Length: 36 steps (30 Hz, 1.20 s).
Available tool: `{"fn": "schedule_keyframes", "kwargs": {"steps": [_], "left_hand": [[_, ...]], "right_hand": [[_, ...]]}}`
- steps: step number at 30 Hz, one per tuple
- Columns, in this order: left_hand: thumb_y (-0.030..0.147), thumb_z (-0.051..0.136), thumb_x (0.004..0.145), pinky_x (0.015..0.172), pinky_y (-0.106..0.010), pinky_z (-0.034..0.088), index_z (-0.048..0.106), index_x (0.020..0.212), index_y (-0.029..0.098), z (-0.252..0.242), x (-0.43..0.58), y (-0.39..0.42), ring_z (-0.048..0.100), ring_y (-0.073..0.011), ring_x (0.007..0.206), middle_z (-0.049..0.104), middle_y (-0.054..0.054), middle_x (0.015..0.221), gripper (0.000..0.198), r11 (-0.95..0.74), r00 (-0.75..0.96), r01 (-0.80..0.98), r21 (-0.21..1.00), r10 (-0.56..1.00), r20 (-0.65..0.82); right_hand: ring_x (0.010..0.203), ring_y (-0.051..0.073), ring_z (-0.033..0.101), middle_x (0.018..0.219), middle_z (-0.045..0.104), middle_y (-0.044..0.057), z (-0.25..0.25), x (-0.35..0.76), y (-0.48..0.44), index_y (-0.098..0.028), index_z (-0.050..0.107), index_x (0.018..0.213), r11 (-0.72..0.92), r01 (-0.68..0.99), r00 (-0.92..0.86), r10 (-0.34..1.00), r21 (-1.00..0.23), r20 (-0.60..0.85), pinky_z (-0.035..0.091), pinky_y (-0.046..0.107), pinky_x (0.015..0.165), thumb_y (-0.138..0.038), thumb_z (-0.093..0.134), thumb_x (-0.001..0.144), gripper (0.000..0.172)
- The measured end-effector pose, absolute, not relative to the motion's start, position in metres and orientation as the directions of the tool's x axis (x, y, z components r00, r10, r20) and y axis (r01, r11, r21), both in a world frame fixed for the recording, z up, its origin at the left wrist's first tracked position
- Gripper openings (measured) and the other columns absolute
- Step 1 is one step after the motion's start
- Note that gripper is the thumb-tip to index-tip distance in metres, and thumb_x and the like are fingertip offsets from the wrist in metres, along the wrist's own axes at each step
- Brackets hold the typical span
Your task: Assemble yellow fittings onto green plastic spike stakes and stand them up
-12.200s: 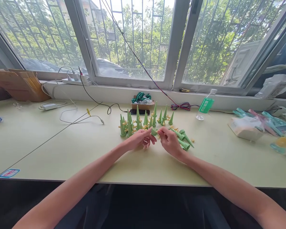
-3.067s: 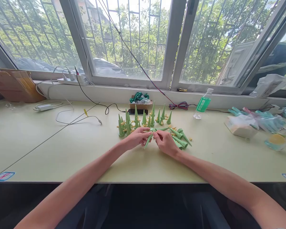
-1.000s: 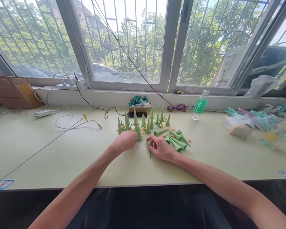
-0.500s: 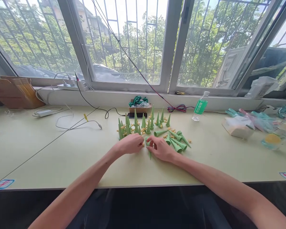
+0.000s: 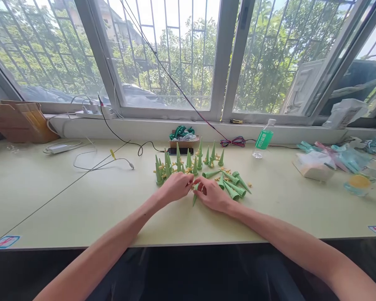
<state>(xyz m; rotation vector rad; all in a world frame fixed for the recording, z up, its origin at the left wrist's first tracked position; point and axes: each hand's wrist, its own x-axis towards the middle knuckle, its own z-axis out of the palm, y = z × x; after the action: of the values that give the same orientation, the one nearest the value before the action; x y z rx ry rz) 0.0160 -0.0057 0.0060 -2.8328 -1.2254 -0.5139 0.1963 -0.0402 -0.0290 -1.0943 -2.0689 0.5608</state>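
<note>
My right hand (image 5: 211, 194) grips a green plastic watering spike (image 5: 194, 200), its pointed end slanting down toward the table's front edge. My left hand (image 5: 179, 184) is closed against the spike's wide end, fingers pinched on a small yellow valve piece that they mostly hide. Just behind my left hand stand several upright green spikes (image 5: 178, 154) with yellow pieces at their bases. To the right of my right hand lies a loose pile of green spikes (image 5: 235, 189), with small yellow pieces (image 5: 225, 170) scattered around it.
A black phone (image 5: 180, 151) lies before a small cardboard box (image 5: 191, 143) at the back. A water bottle (image 5: 263, 140) stands back right, near plastic bags (image 5: 341, 156) and a tissue pack (image 5: 315, 167). Cables (image 5: 103, 165) cross the left side.
My left hand has moved right and slightly up, bringing the yellow piece to the spike's wide end. The spike in my right hand has tilted, its tip swinging left.
</note>
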Motion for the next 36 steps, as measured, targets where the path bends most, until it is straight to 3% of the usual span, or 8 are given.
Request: {"fn": "schedule_keyframes", "kwargs": {"steps": [7, 12, 17, 23, 28, 32, 36], "left_hand": [[0.027, 0.044, 0.091, 0.051, -0.021, 0.034, 0.054, 0.078, 0.017, 0.005, 0.023, -0.008, 0.042, -0.0087, 0.05, 0.052, 0.003, 0.058, 0.019, -0.687, 0.509, 0.54, 0.486, 0.727, 0.462], [0.034, 0.048, 0.091, 0.048, -0.02, 0.042, 0.05, 0.082, 0.018, 0.006, 0.026, -0.009, 0.051, -0.0078, 0.05, 0.057, 0.003, 0.066, 0.019, -0.584, 0.459, 0.324, 0.744, 0.785, 0.417], [0.04, 0.054, 0.089, 0.037, -0.019, 0.041, 0.052, 0.083, 0.017, 0.001, 0.027, -0.004, 0.053, -0.0084, 0.047, 0.058, 0.0, 0.068, 0.024, -0.479, 0.442, 0.174, 0.86, 0.819, 0.366], [0.043, 0.056, 0.088, 0.038, -0.021, 0.045, 0.052, 0.081, 0.016, -0.001, 0.03, -0.004, 0.055, -0.01, 0.048, 0.056, 0.001, 0.063, 0.028, -0.456, 0.475, 0.114, 0.883, 0.806, 0.355], [0.045, 0.049, 0.091, 0.036, -0.019, 0.039, 0.054, 0.089, 0.017, 0.0, 0.032, -0.007, 0.053, -0.0084, 0.046, 0.058, -0.001, 0.073, 0.029, -0.492, 0.427, 0.221, 0.842, 0.825, 0.37], [0.039, 0.049, 0.091, 0.046, -0.021, 0.039, 0.058, 0.1, 0.018, -0.005, 0.031, -0.007, 0.048, -0.0071, 0.046, 0.062, 0.0, 0.076, 0.025, -0.584, 0.454, 0.469, 0.662, 0.803, 0.387], [0.037, 0.054, 0.086, 0.057, -0.024, 0.04, 0.058, 0.117, 0.018, -0.015, 0.031, -0.007, 0.054, -0.0132, 0.056, 0.062, 0.001, 0.067, 0.036, -0.632, 0.568, 0.602, 0.488, 0.769, 0.294]], "right_hand": [[0.056, 0.01, 0.052, 0.078, 0.061, 0.0, -0.025, 0.197, -0.042, -0.018, 0.055, 0.098, 0.53, 0.494, -0.29, 0.848, -0.689, 0.445, 0.042, 0.024, 0.058, -0.035, 0.056, 0.088, 0.02], [0.057, 0.011, 0.051, 0.083, 0.062, 0.003, -0.022, 0.198, -0.041, -0.018, 0.056, 0.097, 0.516, 0.48, -0.218, 0.853, -0.709, 0.474, 0.042, 0.024, 0.056, -0.041, 0.048, 0.093, 0.025], [0.06, 0.012, 0.055, 0.094, 0.064, 0.006, -0.021, 0.198, -0.041, -0.018, 0.055, 0.102, 0.496, 0.454, -0.163, 0.863, -0.74, 0.478, 0.044, 0.025, 0.056, -0.045, 0.045, 0.094, 0.03], [0.058, 0.012, 0.056, 0.089, 0.064, 0.004, -0.02, 0.197, -0.042, -0.019, 0.056, 0.098, 0.511, 0.418, -0.212, 0.859, -0.751, 0.466, 0.045, 0.024, 0.056, -0.047, 0.042, 0.096, 0.031], [0.056, 0.011, 0.055, 0.084, 0.063, 0.003, -0.019, 0.199, -0.04, -0.019, 0.054, 0.093, 0.501, 0.444, -0.101, 0.851, -0.743, 0.515, 0.044, 0.023, 0.055, -0.044, 0.041, 0.096, 0.028], [0.054, 0.011, 0.056, 0.08, 0.063, 0.003, -0.017, 0.202, -0.038, -0.019, 0.054, 0.092, 0.483, 0.446, 0.01, 0.839, -0.754, 0.543, 0.044, 0.023, 0.054, -0.044, 0.044, 0.094, 0.027], [0.056, 0.012, 0.058, 0.079, 0.065, 0.003, -0.017, 0.202, -0.038, -0.018, 0.058, 0.091, 0.5, 0.45, 0.012, 0.825, -0.74, 0.566, 0.046, 0.024, 0.057, -0.041, 0.047, 0.093, 0.025]]}}
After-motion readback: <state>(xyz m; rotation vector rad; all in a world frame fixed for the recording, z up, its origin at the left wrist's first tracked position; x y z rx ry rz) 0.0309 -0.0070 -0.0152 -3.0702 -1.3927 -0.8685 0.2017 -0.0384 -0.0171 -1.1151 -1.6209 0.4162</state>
